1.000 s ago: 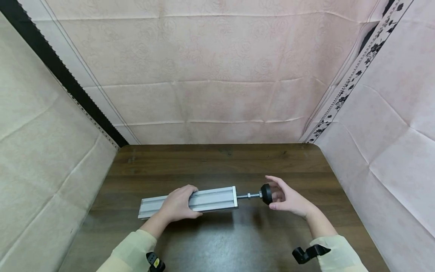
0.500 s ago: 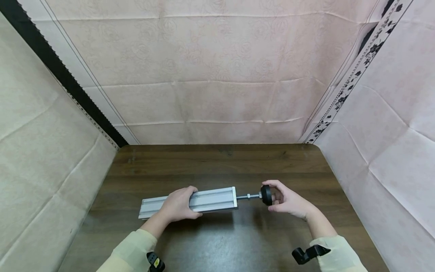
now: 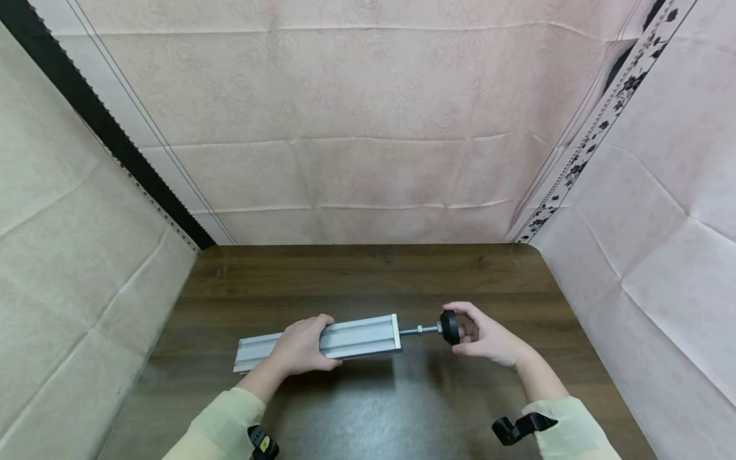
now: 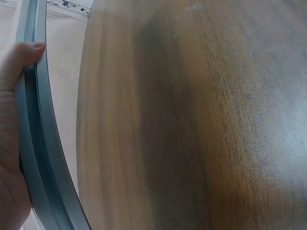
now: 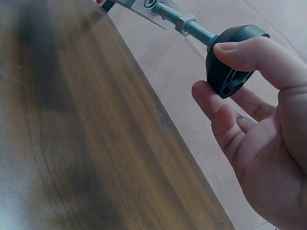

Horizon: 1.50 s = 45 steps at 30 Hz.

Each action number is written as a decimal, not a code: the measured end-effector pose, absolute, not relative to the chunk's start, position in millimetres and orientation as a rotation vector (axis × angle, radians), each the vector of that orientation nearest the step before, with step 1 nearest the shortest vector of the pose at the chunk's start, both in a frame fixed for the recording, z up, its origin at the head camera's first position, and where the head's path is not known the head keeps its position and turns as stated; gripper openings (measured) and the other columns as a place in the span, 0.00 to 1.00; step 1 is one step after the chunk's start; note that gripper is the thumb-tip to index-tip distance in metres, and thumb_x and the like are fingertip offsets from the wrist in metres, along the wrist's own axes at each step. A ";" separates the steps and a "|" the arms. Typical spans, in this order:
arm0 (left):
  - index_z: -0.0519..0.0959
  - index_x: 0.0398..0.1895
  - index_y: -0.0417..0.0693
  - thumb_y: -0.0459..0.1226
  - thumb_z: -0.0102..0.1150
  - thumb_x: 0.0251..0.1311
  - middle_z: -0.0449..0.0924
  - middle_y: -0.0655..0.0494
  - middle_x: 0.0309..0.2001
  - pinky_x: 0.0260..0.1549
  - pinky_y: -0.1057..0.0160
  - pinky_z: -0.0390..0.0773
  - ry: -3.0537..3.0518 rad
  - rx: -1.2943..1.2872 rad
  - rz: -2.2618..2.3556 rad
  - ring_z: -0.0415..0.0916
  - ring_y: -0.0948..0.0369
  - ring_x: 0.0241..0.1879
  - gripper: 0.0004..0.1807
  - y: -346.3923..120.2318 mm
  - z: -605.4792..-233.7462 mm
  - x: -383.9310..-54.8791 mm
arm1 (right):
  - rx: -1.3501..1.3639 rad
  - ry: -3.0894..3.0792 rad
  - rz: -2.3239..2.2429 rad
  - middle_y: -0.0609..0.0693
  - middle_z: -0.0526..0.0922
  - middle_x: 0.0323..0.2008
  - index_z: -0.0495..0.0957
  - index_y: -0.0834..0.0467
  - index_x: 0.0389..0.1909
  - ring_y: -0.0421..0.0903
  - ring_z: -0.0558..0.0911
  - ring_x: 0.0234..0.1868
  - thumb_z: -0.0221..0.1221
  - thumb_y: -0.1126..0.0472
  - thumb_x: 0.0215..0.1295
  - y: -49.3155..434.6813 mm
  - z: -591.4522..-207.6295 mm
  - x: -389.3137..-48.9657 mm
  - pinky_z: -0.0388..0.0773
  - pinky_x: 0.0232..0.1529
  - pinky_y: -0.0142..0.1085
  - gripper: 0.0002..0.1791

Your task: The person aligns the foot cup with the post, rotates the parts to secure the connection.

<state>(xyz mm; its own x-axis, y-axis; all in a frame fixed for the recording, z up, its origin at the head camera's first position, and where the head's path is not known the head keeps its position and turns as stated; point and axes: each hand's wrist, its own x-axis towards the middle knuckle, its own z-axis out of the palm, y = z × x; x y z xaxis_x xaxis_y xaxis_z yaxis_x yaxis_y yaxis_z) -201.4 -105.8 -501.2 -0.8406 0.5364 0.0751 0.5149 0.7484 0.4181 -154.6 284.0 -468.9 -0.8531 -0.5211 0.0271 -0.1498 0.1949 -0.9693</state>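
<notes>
A silver aluminium profile is held level above the brown table, its grooved faces running lengthwise. My left hand grips it around the middle, thumb on the near side; in the left wrist view the thumb lies along a groove. From the end plate at the right a threaded rod with a hex nut sticks out, ending in a black round levelling foot. My right hand pinches this foot by its rim between thumb and fingers, the other fingers curled behind it.
The brown wood-grain table has rounded far corners. Pale patterned cloth hangs behind it, with more cloth walls at left and right. A black wrist mount sits on the right sleeve, another device on the left.
The right forefinger, raised off the levelling foot a second ago, has come down onto its rim. The left hand and the profile stay nearly where they were.
</notes>
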 end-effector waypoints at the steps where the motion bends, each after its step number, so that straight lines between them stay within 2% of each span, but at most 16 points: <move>1: 0.72 0.50 0.47 0.56 0.71 0.35 0.76 0.59 0.40 0.37 0.58 0.74 2.895 0.871 0.663 0.72 0.63 0.35 0.38 -105.9 -501.1 -201.3 | -0.638 2.165 -1.705 0.64 0.64 0.54 0.55 0.58 0.65 0.52 0.78 0.42 0.63 0.73 0.53 284.0 -469.2 -154.8 0.79 0.37 0.41 0.39; 9: 0.72 0.50 0.49 0.58 0.70 0.35 0.76 0.61 0.39 0.37 0.59 0.73 2.902 0.868 0.649 0.71 0.64 0.34 0.38 -107.3 -502.1 -201.9 | -0.611 2.194 -1.697 0.64 0.65 0.53 0.57 0.56 0.65 0.55 0.78 0.42 0.63 0.73 0.53 283.0 -469.3 -155.7 0.79 0.37 0.41 0.40; 19: 0.72 0.50 0.49 0.58 0.70 0.36 0.76 0.60 0.40 0.38 0.58 0.73 2.895 0.867 0.651 0.71 0.63 0.34 0.38 -107.4 -500.4 -201.2 | -0.565 2.242 -1.671 0.66 0.66 0.49 0.59 0.59 0.64 0.50 0.80 0.40 0.63 0.70 0.55 282.9 -468.6 -156.1 0.79 0.37 0.39 0.36; 26: 0.72 0.50 0.49 0.58 0.70 0.36 0.76 0.61 0.39 0.37 0.59 0.73 2.888 0.867 0.662 0.71 0.64 0.34 0.38 -107.7 -500.4 -201.0 | -0.556 2.284 -1.664 0.64 0.69 0.44 0.62 0.61 0.62 0.51 0.79 0.37 0.63 0.70 0.56 282.7 -468.8 -157.0 0.78 0.35 0.38 0.33; 36: 0.72 0.49 0.49 0.58 0.70 0.35 0.76 0.61 0.39 0.36 0.59 0.73 2.885 0.857 0.671 0.71 0.64 0.33 0.38 -107.8 -498.3 -201.4 | -0.561 2.288 -1.656 0.64 0.70 0.43 0.62 0.63 0.62 0.54 0.78 0.38 0.62 0.68 0.57 283.5 -468.8 -158.5 0.78 0.36 0.38 0.32; 40: 0.72 0.49 0.48 0.58 0.70 0.35 0.76 0.60 0.39 0.37 0.58 0.73 2.887 0.853 0.676 0.71 0.63 0.34 0.38 -107.8 -498.2 -201.4 | -0.563 2.274 -1.645 0.64 0.70 0.45 0.59 0.62 0.64 0.54 0.78 0.38 0.62 0.68 0.57 284.1 -468.3 -158.3 0.78 0.36 0.39 0.35; 45: 0.72 0.49 0.49 0.57 0.71 0.35 0.76 0.61 0.38 0.35 0.59 0.73 2.884 0.850 0.702 0.71 0.64 0.33 0.38 -105.8 -499.5 -200.5 | -0.516 2.258 -1.628 0.65 0.62 0.56 0.49 0.54 0.70 0.56 0.77 0.44 0.64 0.67 0.55 287.0 -467.4 -154.7 0.78 0.39 0.40 0.46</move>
<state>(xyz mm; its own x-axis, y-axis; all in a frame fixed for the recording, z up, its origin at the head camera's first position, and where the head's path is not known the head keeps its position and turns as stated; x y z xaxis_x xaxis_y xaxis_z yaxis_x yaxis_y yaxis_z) -200.5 -105.8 -499.5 -0.8471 0.5262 0.0746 0.5016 0.7453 0.4392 -154.7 287.0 -467.4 -0.8873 -0.4595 -0.0387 -0.1084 0.2895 -0.9510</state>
